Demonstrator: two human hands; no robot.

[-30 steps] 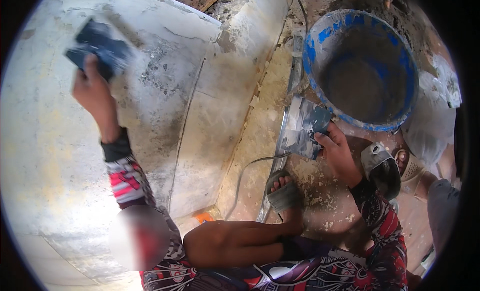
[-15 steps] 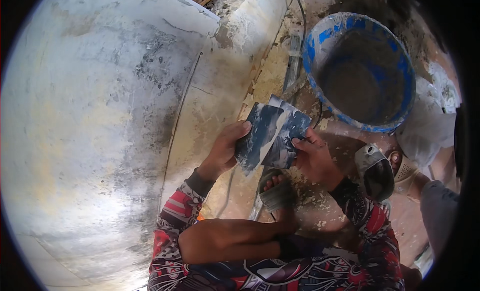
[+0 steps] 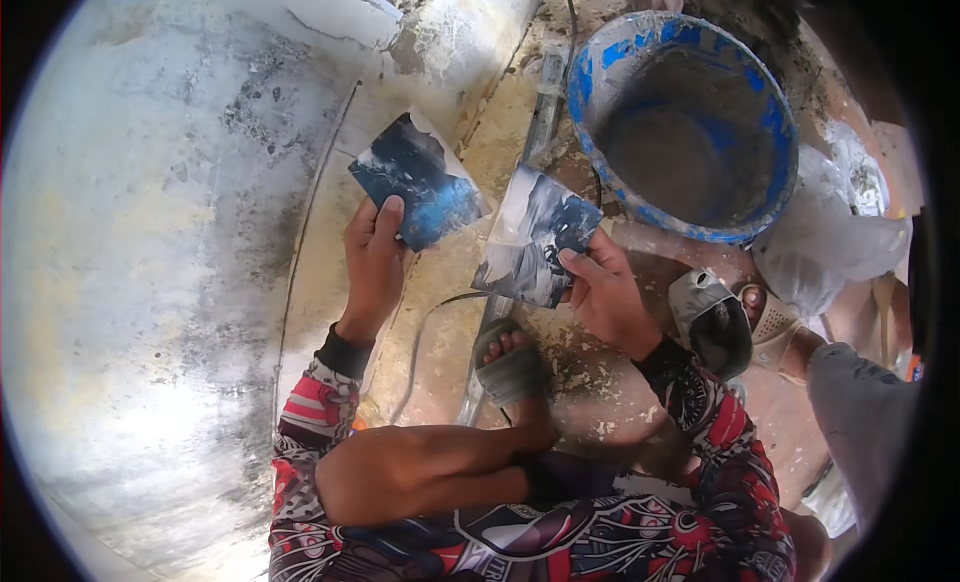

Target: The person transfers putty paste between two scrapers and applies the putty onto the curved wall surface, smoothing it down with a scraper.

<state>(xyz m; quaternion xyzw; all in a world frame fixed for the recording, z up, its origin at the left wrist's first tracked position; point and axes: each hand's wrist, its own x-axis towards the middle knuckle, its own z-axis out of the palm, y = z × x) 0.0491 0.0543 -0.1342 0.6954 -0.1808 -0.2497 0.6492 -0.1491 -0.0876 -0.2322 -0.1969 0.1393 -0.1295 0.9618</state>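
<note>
My left hand (image 3: 377,257) pinches the lower edge of a flat rectangular putty spreader (image 3: 418,182), dark blue with pale putty smeared along its far edge and corner. In my right hand (image 3: 607,294) is a second flat putty spreader (image 3: 535,237), its dark face mostly covered in grey-white smears, with the thumb on top. The two spreaders are apart, a narrow gap between them. Both are held in the air above the floor, in front of my bent leg. The fingers beneath each spreader are mostly hidden.
A large blue bucket (image 3: 775,172), caked with grey residue, stands at the far right. A stained, whitish wall (image 3: 180,242) fills the left. A metal straightedge (image 3: 545,112) and a cable lie on the floor. Another person's foot in a beige shoe (image 3: 775,327) and a clear plastic bag (image 3: 830,247) are at right.
The spreaders, overlapping before, are now separated. My left hand has moved left and away from me with its spreader; my right hand keeps hold of the other. The view has shifted slightly.
</note>
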